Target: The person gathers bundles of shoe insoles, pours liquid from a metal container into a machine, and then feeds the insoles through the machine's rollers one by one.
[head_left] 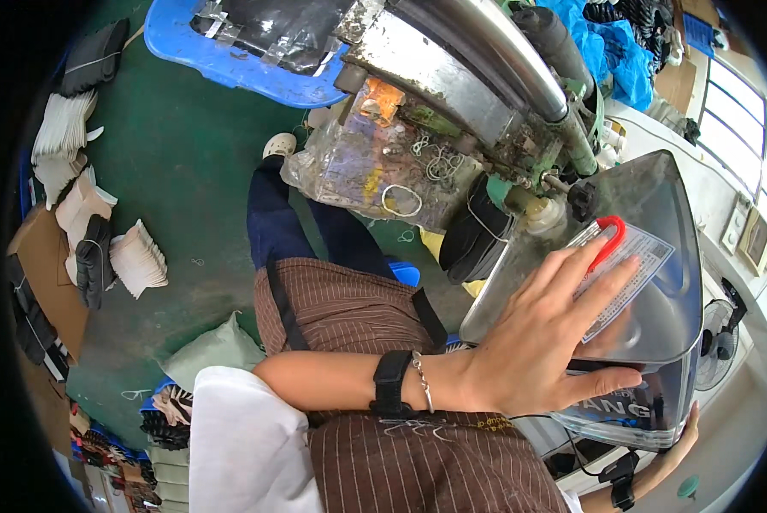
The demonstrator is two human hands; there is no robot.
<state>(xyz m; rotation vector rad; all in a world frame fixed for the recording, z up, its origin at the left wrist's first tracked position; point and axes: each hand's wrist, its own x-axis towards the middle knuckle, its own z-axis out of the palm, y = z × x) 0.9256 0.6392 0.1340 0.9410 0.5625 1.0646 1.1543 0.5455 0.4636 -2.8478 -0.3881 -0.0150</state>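
Note:
My left hand [542, 329] reaches across to the right and lies over a clear plastic machine cover [661, 192]. Its fingers are stretched and spread, with the thumb held apart. Beneath or beside the fingers are a printed label [649, 265] and a red curved piece [610, 235], whose full shape is hidden. At the cover's lower right edge is my right hand [683, 434], fingers extended along the side and partly hidden by the cover. A black strap circles each wrist.
A worn metal machine arm [452, 73] fills the upper middle. Below it hangs a plastic-wrapped surface [375, 167] with loose elastic bands. A blue tub [217, 73] stands at the top. Stacked pale pieces [135, 256] and a cardboard box [54, 265] lie at left on the green floor.

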